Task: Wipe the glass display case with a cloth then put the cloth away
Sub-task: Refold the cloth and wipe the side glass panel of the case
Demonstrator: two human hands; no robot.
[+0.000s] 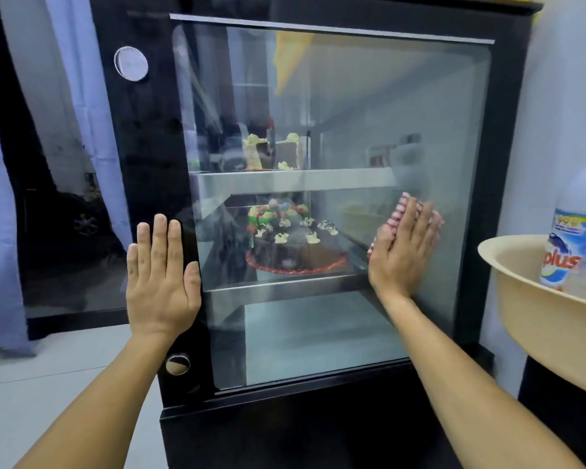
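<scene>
Head view: your left hand point(161, 279) lies flat, fingers straight, on the black frame at the left edge of the display case point(508, 204), bracing and holding nothing. Your right hand point(401, 247) is flat too, fingers straight, pressing the cloth point(400, 209) onto the glass point(318, 96) at mid height, right side. No grip closed on anything; the cloth stays up by palm pressure alone.

Handling, my read: the cloth is light, soft and bunches easily. Keep the palm spread over its middle, or pinch a folded edge when you lift it off. The glass is stiff, slick and breakable, so use even pressure and no jabs.

To your right is a basin point(521, 316) with a bottle point(575, 238) in it, both cut off by the frame edge. It probably takes the cloth, but that's not certain.

Hard to read: most of the cloth is under your hand, and it's motion-blurred. Reflections on the glass muddle the cake point(295, 238) and the upper shelf point(295, 179). You can't judge smears from here.
</scene>
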